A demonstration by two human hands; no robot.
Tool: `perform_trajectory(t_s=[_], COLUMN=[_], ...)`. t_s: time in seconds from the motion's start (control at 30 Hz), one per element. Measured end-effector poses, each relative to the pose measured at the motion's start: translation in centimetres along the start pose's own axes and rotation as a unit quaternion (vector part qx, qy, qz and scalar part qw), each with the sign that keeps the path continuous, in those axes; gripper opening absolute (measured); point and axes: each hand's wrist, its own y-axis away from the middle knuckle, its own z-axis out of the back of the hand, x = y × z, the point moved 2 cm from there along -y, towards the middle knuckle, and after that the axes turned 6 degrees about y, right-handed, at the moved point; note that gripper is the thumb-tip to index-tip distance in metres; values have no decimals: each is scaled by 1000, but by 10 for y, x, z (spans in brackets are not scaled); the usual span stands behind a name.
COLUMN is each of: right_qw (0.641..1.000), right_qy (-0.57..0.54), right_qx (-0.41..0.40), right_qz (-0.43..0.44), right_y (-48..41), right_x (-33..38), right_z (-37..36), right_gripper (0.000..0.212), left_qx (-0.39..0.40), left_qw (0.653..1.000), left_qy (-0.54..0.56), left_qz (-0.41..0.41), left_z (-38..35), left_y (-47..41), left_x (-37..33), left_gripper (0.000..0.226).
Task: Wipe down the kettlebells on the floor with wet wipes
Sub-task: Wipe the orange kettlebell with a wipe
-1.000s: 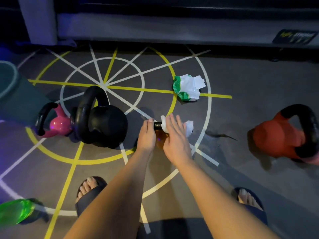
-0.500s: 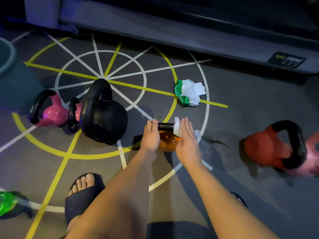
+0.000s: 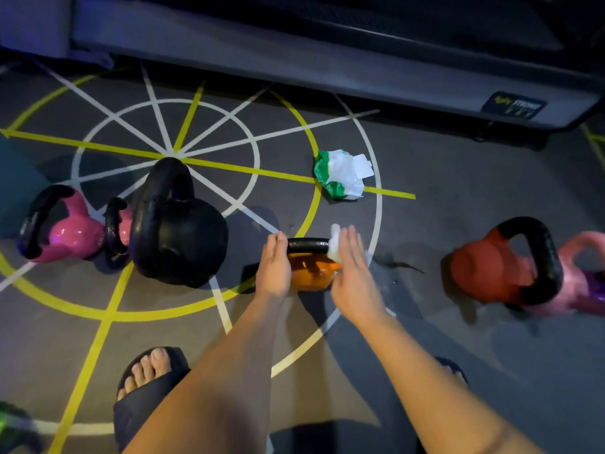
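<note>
Orange kettlebell (image 3: 311, 273) likely heavy, rigid; take by handle (image 3: 307, 245). Left hand (image 3: 273, 267), fingers straight, steadies handle's left end; right hand (image 3: 355, 276), flat, presses soft wipe (image 3: 334, 244) on right end.

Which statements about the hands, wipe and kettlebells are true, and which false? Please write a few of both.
1. The right hand presses a wipe on the handle of the orange kettlebell. True.
2. The left hand rests on the black kettlebell. False: it touches the handle of the orange kettlebell.
3. The wipe pack lies on the floor beyond the hands. True.
4. The red kettlebell stands left of the black kettlebell. False: it stands far to its right.
</note>
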Motion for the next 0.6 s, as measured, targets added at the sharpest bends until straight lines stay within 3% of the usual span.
perform_trajectory(t_s=[0.1, 0.2, 0.27, 0.37, 0.43, 0.6], right_qw=[992, 999, 998, 988, 980, 994], right_qy=[65, 30, 45, 113, 130, 89], right_qx=[21, -16, -21, 19, 43, 58], right_qz=[105, -10, -37, 99, 147, 5], right_y=[-2, -17, -16, -4, -6, -27], right_x=[22, 9, 4, 24, 29, 12], right_z=[-14, -5, -4, -13, -13, 7], right_gripper=[86, 84, 83, 87, 86, 84], left_qx=[-3, 2, 17, 46, 47, 43], left_qw=[1000, 999, 993, 986, 988, 994], left_qy=[5, -31, -107, -141, -134, -81], left_qz=[-4, -12, -50, -73, -63, -57], left_z=[1, 3, 8, 14, 14, 11], left_y=[4, 9, 10, 3, 1, 10], left_x=[0, -7, -9, -5, -2, -7], left_gripper=[65, 46, 45, 51, 56, 45])
